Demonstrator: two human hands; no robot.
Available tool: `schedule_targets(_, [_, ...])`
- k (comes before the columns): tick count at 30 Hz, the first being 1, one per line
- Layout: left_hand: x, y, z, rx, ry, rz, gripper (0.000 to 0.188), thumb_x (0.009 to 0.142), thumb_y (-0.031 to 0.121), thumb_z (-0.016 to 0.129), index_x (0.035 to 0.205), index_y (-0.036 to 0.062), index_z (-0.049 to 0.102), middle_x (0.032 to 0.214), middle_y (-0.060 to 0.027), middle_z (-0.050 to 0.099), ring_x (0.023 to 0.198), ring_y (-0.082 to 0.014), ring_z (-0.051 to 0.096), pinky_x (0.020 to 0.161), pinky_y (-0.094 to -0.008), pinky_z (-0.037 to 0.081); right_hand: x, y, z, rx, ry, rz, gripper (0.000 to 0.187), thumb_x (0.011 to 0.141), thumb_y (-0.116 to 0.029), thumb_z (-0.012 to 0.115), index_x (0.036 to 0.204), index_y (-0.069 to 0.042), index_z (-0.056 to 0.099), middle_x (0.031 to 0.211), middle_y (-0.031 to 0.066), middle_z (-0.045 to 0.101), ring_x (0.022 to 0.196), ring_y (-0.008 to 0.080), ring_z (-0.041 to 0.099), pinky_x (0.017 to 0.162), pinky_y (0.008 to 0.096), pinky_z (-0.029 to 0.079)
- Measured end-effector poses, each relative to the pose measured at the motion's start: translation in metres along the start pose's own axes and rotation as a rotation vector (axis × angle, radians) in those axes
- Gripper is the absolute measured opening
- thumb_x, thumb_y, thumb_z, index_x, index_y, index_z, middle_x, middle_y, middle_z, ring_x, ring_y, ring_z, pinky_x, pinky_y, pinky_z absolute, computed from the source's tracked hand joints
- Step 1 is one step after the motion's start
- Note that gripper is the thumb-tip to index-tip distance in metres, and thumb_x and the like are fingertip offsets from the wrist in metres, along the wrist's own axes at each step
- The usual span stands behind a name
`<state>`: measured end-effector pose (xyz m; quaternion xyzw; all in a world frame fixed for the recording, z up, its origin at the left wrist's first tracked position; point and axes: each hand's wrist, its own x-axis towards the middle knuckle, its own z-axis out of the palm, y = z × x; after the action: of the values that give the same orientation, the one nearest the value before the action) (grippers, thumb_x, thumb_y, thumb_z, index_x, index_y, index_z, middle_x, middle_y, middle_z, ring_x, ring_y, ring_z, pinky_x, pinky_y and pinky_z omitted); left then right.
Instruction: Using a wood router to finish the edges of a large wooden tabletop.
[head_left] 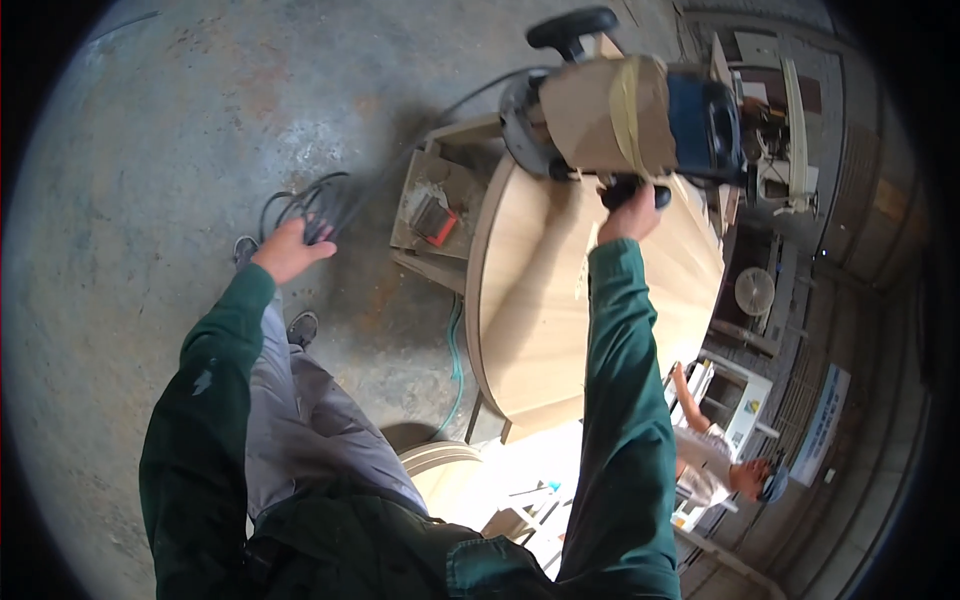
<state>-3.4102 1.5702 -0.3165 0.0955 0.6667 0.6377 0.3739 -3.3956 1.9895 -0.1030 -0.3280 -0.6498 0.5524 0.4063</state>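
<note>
My right hand point(630, 216) is closed round a black knob of a router point(690, 125), which is held above the far end of a round wooden panel point(545, 290). Brown cardboard and yellowish tape wrap the router's body; its end is blue, and a second black knob sticks out on the far side. Out to the left, my left hand point(292, 250) grips loops of black power cord point(335, 205), slightly blurred. From there the cord runs up to the router. The tips of my left fingers are partly hidden by the loops.
A wooden stand point(440, 190) beside the panel carries a red and dark block point(436, 222). A teal hose point(456, 350) hangs near the panel's edge. More round panels point(440, 465) lie close to my legs. Another person point(705, 465) stands at the right, by white equipment point(735, 405).
</note>
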Motion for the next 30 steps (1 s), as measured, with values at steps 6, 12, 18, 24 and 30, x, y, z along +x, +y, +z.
schedule_targets(6, [-0.056,-0.023,0.010,0.299,-0.039,-0.156,0.033,0.081,0.016,0.070,0.107,-0.0010,0.058,0.090,-0.0101,0.067,0.083,-0.0151,0.063,0.076,-0.0291,0.049,-0.011,-0.011,0.004,-0.011,-0.056,-0.059,0.018,0.084,-0.015,0.060,0.089,-0.002,0.048,0.072,0.0123,0.062,0.051,0.0214,0.062,0.041,0.0307,0.050])
schedule_targets(12, [-0.090,-0.055,0.039,-0.039,-0.028,-0.276,0.021,0.080,0.011,0.070,0.095,0.0043,0.059,0.077,-0.0012,0.061,0.069,-0.0093,0.058,0.063,-0.0259,0.047,-0.008,-0.009,0.000,-0.102,-0.073,-0.047,0.020,0.086,-0.014,0.051,0.095,0.003,0.050,0.078,0.0170,0.064,0.056,0.0275,0.065,0.046,0.0375,0.056])
schedule_targets(18, [-0.091,-0.060,0.046,0.118,0.016,-0.218,0.020,0.081,0.012,0.070,0.095,0.0045,0.058,0.077,-0.0010,0.060,0.070,-0.0098,0.056,0.064,-0.0269,0.046,-0.008,-0.009,0.000,-0.113,-0.086,-0.041,0.020,0.086,-0.014,0.051,0.094,0.004,0.049,0.079,0.0176,0.063,0.057,0.0268,0.065,0.046,0.0361,0.056])
schedule_targets(24, [-0.086,-0.071,0.030,0.096,0.105,-0.216,0.018,0.080,0.011,0.069,0.093,0.0045,0.058,0.079,-0.0009,0.060,0.073,-0.0094,0.055,0.069,-0.0264,0.046,-0.007,-0.009,0.001,-0.118,-0.070,-0.037,0.019,0.085,-0.014,0.051,0.093,0.004,0.050,0.078,0.0176,0.063,0.057,0.0266,0.065,0.046,0.0358,0.056])
schedule_targets(30, [-0.079,-0.083,0.011,0.130,0.141,-0.191,0.022,0.079,0.017,0.070,0.092,0.0030,0.058,0.077,-0.0051,0.063,0.071,-0.0147,0.058,0.068,-0.0301,0.047,-0.008,-0.008,0.002,-0.122,-0.061,-0.046,0.019,0.085,-0.015,0.049,0.093,0.003,0.051,0.079,0.0172,0.064,0.056,0.0264,0.065,0.047,0.0372,0.056])
